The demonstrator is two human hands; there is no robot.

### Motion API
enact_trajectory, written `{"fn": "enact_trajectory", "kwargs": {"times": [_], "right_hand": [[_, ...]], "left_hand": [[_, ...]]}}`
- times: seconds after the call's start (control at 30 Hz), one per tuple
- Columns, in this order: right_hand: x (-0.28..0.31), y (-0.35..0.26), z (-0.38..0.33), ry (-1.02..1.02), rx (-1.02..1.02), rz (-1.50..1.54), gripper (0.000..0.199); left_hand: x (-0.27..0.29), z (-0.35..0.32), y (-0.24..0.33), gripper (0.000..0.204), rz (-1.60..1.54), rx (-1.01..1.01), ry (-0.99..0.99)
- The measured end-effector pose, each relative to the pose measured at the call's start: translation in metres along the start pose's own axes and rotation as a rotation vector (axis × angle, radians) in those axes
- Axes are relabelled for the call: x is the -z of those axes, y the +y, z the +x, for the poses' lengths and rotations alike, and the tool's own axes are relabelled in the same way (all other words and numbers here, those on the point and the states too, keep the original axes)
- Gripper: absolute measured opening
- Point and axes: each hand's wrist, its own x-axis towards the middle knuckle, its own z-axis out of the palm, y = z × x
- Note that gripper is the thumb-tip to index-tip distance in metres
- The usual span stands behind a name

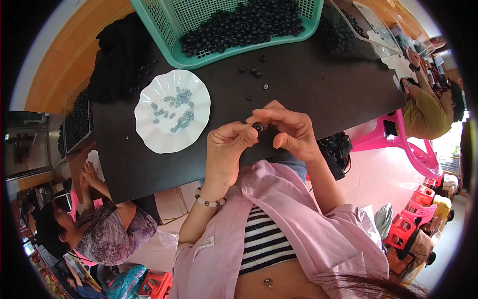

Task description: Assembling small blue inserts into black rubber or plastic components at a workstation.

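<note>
Both hands, left hand (226, 149) and right hand (291, 129), pinch one small black ring (258, 127) between fingers (steadied from both sides) above the surface's near edge (149, 184).

Work surface: a dark, matte black table (308, 84). At the far edge, centre, stands a teal plastic mesh basket (164, 30) holding a heap of small black rings. At the left, nearer in, sits a white scalloped plate (149, 134) scattered with small grey-blue metal pieces (174, 109). Between basket and near edge lie several loose black rings (255, 72). At the far right sits a clear plastic tray (371, 40), with more black rings beside it.
</note>
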Motion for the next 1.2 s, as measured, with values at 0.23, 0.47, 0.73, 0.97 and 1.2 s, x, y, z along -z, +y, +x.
{"fn": "enact_trajectory", "kwargs": {"times": [0.23, 0.47, 0.73, 0.97, 1.2], "right_hand": [[0.007, 0.000, -0.002, -0.007, 0.012, -0.119, 0.060], [0.006, -0.003, -0.002, 0.051, 0.011, -0.135, 0.052], [0.018, -0.001, -0.011, 0.063, 0.051, -0.161, 0.039], [0.033, -0.015, -0.025, 0.195, -0.013, -0.167, 0.032], [0.112, -0.090, -0.008, 0.322, 0.283, -1.022, 0.032]], "left_hand": [[-0.001, 0.003, -0.006, 0.020, 0.004, 0.024, 0.002], [-0.006, 0.006, -0.013, 0.022, 0.012, 0.082, -0.007], [-0.012, 0.011, -0.022, 0.022, 0.043, 0.157, -0.078], [-0.034, 0.024, -0.034, 0.022, 0.082, 0.173, -0.101], [-0.022, 0.033, -0.048, 0.033, 0.211, -0.191, 0.218]]}}
